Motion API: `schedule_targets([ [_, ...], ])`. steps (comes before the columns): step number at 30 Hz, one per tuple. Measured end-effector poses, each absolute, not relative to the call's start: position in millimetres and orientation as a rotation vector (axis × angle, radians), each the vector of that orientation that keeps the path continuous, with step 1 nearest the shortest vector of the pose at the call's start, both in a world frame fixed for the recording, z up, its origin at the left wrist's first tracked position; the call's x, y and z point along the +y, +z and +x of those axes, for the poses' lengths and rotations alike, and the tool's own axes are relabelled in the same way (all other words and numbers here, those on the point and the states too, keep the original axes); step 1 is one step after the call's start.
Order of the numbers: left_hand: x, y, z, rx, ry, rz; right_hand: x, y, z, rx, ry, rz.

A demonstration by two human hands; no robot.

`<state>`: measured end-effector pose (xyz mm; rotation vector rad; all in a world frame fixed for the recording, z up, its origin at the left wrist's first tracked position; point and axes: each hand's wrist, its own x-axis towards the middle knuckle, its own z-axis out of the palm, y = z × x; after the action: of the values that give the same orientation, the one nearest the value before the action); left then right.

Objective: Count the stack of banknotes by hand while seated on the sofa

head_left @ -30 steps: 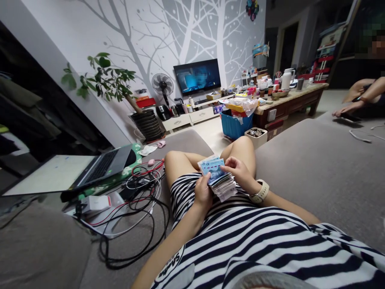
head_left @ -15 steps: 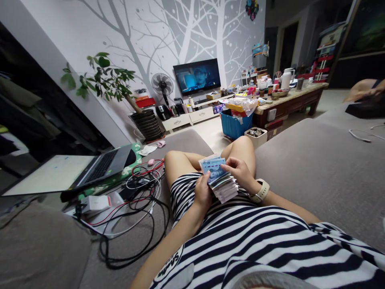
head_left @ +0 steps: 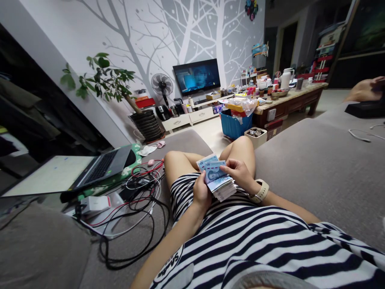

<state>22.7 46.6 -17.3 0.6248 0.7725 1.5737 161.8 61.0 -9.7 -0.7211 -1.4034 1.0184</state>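
Note:
A thick stack of blue banknotes (head_left: 214,175) is held over my lap, with a portrait showing on the top note. My left hand (head_left: 201,190) is closed around the near left side of the stack, its thumb on the top. At the far right corner, my right hand (head_left: 239,171) pinches a note between thumb and fingers. Pale edges of many layered notes (head_left: 225,192) fan out toward my body. A light watch (head_left: 261,191) is on my right wrist.
On the grey sofa (head_left: 306,160) to my left lie tangled cables (head_left: 144,192), a white box (head_left: 96,204) and an open laptop (head_left: 99,166). A blue bin (head_left: 236,124) stands beside the cluttered table (head_left: 288,98). At far right, part of another person (head_left: 362,90) shows.
The top notes have shifted: more of the blue note's portrait now faces up, and the lower notes' edges look differently fanned. Both hands stay in nearly the same place.

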Motion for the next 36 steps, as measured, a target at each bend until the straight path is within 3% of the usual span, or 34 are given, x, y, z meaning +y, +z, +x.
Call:
schedule_targets([
  [36,45.3,-25.9,18.8,0.770,1.553,0.773,52.0,-4.2,161.7,-1.407,1.115,-0.641],
])
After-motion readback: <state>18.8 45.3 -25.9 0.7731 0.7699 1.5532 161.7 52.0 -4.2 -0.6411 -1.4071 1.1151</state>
